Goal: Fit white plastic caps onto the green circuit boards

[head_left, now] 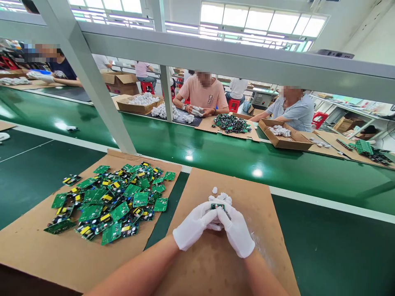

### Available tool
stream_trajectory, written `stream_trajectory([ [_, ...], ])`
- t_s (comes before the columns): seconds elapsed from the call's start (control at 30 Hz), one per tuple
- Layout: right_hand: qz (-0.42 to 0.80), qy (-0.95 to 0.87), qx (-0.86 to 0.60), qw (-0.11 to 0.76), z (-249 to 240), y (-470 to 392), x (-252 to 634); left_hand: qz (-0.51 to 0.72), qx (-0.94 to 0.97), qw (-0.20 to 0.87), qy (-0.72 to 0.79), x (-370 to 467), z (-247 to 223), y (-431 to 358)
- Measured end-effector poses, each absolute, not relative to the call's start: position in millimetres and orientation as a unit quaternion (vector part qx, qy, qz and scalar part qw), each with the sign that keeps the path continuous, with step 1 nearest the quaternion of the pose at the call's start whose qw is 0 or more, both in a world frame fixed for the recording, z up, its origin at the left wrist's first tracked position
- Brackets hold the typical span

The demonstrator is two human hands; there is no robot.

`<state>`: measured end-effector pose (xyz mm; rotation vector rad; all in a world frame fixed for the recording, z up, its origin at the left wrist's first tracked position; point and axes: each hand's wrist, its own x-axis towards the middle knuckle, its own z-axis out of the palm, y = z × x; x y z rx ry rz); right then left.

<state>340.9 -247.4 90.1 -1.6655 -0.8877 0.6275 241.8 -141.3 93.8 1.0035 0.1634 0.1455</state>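
Observation:
Both my hands wear white gloves and meet over a brown cardboard sheet [197,263]. Between them is a small green circuit board [217,206], its far edge showing above my thumbs. My left hand [197,222] is closed on the board from the left, and my right hand [236,230] grips it from the right. Just beyond my fingers lies a small heap of white lumps [226,198], with one white lump [214,190] apart from it. My fingers hide most of the board's underside.
Left of my hands, a pile of green circuit boards [141,199] with yellow parts covers another cardboard sheet [27,250]. A green conveyor belt [197,152] crosses ahead. A grey metal post [101,90] rises at left. Across the belt, a person in pink [202,94] works by a cardboard box [138,107].

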Motion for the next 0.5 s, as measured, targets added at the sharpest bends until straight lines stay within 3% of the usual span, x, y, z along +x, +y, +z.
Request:
stream_trajectory([
  [0.1,0.302,-0.367,-0.667,0.573,90.7,-247.4,342.5,0.063,0.488,0.866,0.088,243.7,95.6,-141.8],
  [0.33,0.251,-0.379,-0.707,0.542,88.1,-244.8,339.9,0.09,0.522,0.837,0.134,245.9,86.3,-143.3],
  [0.5,0.235,-0.338,-0.694,0.59,88.2,-246.5,342.5,0.099,0.506,0.849,0.115,247.1,93.9,-133.7],
])
